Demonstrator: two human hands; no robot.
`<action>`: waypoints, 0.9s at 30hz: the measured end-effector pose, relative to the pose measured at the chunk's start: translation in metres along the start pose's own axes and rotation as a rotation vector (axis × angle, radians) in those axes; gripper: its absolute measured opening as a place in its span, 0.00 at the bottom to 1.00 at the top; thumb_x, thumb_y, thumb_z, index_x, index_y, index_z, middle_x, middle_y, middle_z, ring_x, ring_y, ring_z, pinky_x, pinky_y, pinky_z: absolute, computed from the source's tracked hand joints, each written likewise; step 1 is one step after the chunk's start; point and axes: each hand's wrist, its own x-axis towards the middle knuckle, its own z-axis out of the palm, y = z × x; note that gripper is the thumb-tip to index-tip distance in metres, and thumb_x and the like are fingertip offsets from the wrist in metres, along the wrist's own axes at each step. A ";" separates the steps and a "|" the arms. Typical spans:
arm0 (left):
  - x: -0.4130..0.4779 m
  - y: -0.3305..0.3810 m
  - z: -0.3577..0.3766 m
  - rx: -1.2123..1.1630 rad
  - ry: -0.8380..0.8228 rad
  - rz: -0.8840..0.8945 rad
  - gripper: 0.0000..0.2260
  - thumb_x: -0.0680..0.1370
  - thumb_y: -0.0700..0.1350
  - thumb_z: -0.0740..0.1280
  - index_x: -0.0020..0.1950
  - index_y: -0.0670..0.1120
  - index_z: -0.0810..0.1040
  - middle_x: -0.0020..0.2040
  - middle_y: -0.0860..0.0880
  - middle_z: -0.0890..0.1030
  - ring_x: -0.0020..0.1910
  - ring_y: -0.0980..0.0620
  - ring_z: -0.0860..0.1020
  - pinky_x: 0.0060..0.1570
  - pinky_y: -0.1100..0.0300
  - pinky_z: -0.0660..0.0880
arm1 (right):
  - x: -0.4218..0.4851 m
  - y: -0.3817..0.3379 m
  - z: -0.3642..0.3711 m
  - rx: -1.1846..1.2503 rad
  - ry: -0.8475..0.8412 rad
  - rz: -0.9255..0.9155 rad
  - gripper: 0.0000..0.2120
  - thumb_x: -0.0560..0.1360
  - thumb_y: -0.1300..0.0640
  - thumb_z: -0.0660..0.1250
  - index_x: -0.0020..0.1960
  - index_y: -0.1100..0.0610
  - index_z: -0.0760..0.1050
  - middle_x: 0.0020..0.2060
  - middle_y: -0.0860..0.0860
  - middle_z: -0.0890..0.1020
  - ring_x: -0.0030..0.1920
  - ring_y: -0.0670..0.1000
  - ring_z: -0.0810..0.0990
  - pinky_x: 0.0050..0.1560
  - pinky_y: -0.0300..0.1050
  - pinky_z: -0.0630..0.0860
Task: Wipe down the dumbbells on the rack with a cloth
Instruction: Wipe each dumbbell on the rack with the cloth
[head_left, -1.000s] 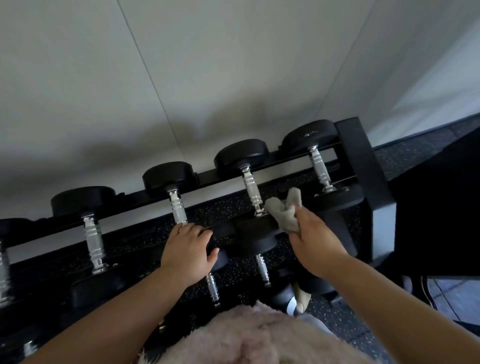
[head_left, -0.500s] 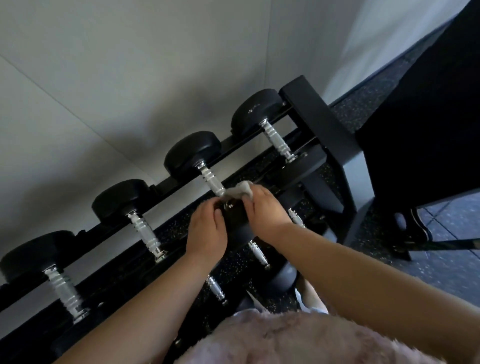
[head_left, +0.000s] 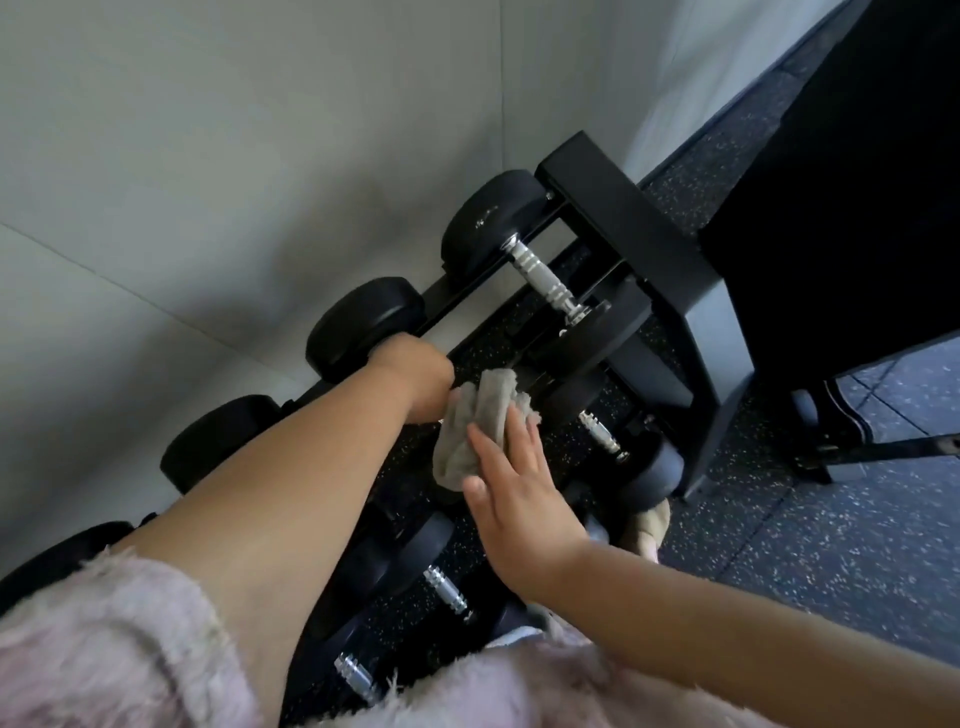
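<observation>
A black rack (head_left: 623, 228) stands against the wall and holds black dumbbells with chrome handles on two tiers. My left hand (head_left: 415, 379) reaches over the second top-tier dumbbell (head_left: 363, 327) from the right and curls around its handle, which is hidden under the hand. My right hand (head_left: 514, 493) lies with fingers spread on a crumpled grey cloth (head_left: 478, 431), pressing it onto that dumbbell's near head. The rightmost dumbbell (head_left: 545, 280) lies untouched beside them.
More dumbbells sit to the left (head_left: 218, 441) and on the lower tier (head_left: 600, 434). A large black object (head_left: 857, 182) stands right of the rack on the speckled floor (head_left: 831, 545). My fuzzy pink sleeve (head_left: 130, 649) fills the bottom edge.
The view has swung right and closer. My left hand moved from the near head up onto the handle. My right hand slid down and spread the cloth over the near head.
</observation>
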 end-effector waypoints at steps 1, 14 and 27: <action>0.006 -0.001 0.004 0.013 0.049 0.017 0.18 0.84 0.56 0.53 0.53 0.50 0.79 0.54 0.48 0.82 0.48 0.46 0.79 0.52 0.49 0.79 | 0.005 -0.001 0.000 -0.002 0.001 0.027 0.33 0.83 0.36 0.44 0.84 0.49 0.48 0.82 0.48 0.35 0.80 0.55 0.28 0.81 0.55 0.37; 0.023 -0.004 0.013 -0.060 0.107 -0.032 0.22 0.80 0.69 0.54 0.41 0.53 0.74 0.41 0.51 0.77 0.41 0.48 0.76 0.41 0.55 0.71 | 0.100 0.038 -0.043 0.381 0.004 0.413 0.19 0.83 0.40 0.58 0.65 0.49 0.77 0.52 0.50 0.82 0.54 0.52 0.81 0.48 0.41 0.73; 0.031 -0.002 0.023 -0.034 0.243 -0.065 0.23 0.81 0.66 0.54 0.34 0.51 0.67 0.34 0.54 0.71 0.39 0.47 0.75 0.38 0.56 0.71 | 0.088 0.049 0.020 1.267 0.241 0.916 0.40 0.71 0.23 0.58 0.68 0.53 0.75 0.62 0.54 0.82 0.62 0.59 0.82 0.66 0.62 0.77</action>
